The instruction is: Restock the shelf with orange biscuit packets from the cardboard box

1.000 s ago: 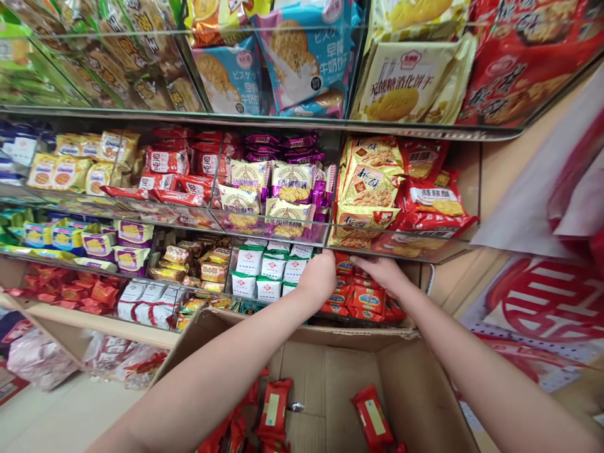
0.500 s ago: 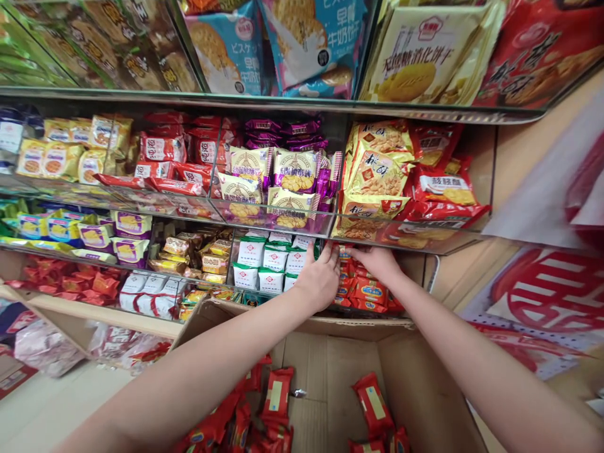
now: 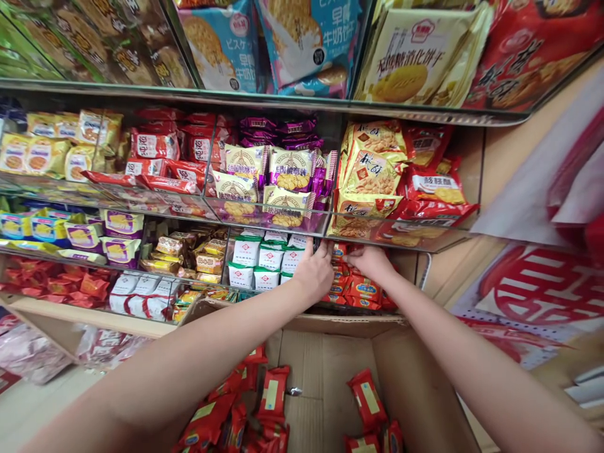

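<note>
Here, red packs (image 3: 363, 289): on the shelf (image 3: 406, 265), long side going sideways.
Right hand (image 3: 370, 262): nearer, packs just under it; can't tell its grip.
Left hand (image 3: 315, 274): packs to its right; can't tell its grip.

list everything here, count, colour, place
brown packs: many, brown, top left
blue bags: several, blue, top centre
cream bags: several, cream, top right
red bags: several, red, upper right
small packs: many, mixed, left
purple packs: several, purple-cream, mid centre
gold packs: several, gold, mid right
white packs: several, white-green, lower centre
red packs: many, red, by hands, in carton
carton: one, brown, bottom
plastic bags: several, pinkish, lower left
sheets: several, red-white, right
left hand: one, bare, by red packs
right hand: one, bare, at red packs
</note>
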### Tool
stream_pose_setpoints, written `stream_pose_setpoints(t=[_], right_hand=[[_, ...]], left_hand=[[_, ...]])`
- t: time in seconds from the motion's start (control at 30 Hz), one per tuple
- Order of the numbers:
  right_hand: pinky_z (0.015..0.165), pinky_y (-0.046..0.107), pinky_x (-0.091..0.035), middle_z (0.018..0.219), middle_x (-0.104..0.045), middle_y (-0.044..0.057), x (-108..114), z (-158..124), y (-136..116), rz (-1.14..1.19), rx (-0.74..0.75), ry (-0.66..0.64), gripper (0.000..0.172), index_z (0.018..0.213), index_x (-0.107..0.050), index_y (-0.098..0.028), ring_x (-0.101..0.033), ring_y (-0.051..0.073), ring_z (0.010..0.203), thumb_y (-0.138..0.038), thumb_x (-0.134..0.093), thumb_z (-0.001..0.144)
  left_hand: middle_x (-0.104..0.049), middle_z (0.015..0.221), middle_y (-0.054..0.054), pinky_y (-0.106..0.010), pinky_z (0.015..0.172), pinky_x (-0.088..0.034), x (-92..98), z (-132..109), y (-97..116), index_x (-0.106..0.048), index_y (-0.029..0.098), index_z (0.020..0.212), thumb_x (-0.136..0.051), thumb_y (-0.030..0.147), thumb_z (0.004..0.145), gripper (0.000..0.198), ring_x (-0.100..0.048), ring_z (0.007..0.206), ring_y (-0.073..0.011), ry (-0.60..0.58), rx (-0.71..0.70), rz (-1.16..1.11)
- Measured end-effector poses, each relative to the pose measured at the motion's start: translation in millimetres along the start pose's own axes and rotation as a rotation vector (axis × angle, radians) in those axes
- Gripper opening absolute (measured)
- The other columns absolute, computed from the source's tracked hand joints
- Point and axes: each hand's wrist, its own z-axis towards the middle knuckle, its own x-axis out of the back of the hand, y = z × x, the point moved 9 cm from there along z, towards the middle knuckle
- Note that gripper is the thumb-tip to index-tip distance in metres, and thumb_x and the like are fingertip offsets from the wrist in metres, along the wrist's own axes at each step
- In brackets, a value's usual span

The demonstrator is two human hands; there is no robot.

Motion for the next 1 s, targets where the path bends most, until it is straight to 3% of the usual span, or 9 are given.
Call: stream_pose_setpoints(t=[0.17,0.33,0.53,0.7,1.0], right_hand=[[0.061,0.025,-0.043,0.065,-0.066,0.002,9.5,-6.7,-0.9,-0.159,0.015,0.018,0.006,0.064,-0.063,-0.019,-0.061,0.017,0.067,-0.023,-0.061,0.066],[0.063,0.029,-0.043,0.076,-0.067,0.004,2.9,-10.1,0.4,-0.277,-0.009,-0.008,0.004,0.064,-0.064,-0.021,-0.061,0.021,0.074,-0.024,-0.062,0.061],[0.054,0.029,-0.042,0.069,-0.065,0.005,-0.5,-3.6,7.6,-0.289,-0.112,-0.024,0.007,0.058,-0.061,-0.021,-0.060,0.023,0.069,-0.027,-0.064,0.055],[0.052,0.025,-0.041,0.060,-0.062,0.002,-8.0,1.9,10.7,-0.248,-0.106,-0.051,0.005,0.053,-0.058,-0.020,-0.059,0.019,0.063,-0.023,-0.059,0.057],[0.049,0.026,-0.038,0.063,-0.062,0.005,-10.7,2.1,6.4,-0.262,-0.042,-0.048,0.009,0.052,-0.055,-0.020,-0.057,0.020,0.066,-0.026,-0.054,0.059]], left_hand=[[-0.038,0.135,-0.014,-0.058,0.102,-0.015,1.5,-3.0,-1.3,-0.057,0.013,0.111,-0.035,0.015,0.083,0.035,-0.026,0.126,-0.0293,0.020,-0.018,-0.006],[-0.050,0.122,-0.014,-0.055,0.100,-0.019,7.2,0.9,-4.1,-0.043,0.015,0.123,-0.030,0.012,0.085,0.041,-0.037,0.115,-0.0255,0.126,0.025,-0.035],[-0.058,0.099,-0.015,-0.053,0.094,-0.025,8.0,12.4,-4.6,-0.055,0.008,0.107,-0.032,0.009,0.084,0.033,-0.044,0.099,-0.0268,0.153,0.074,-0.067],[-0.059,0.099,-0.013,-0.046,0.091,-0.027,9.6,15.4,-6.8,-0.045,0.013,0.119,-0.032,0.012,0.086,0.035,-0.046,0.097,-0.0243,0.175,0.105,-0.090],[-0.059,0.098,-0.013,-0.044,0.094,-0.026,5.4,16.7,-11.7,-0.051,0.010,0.109,-0.030,0.010,0.085,0.031,-0.045,0.101,-0.0249,0.209,0.111,-0.072]])
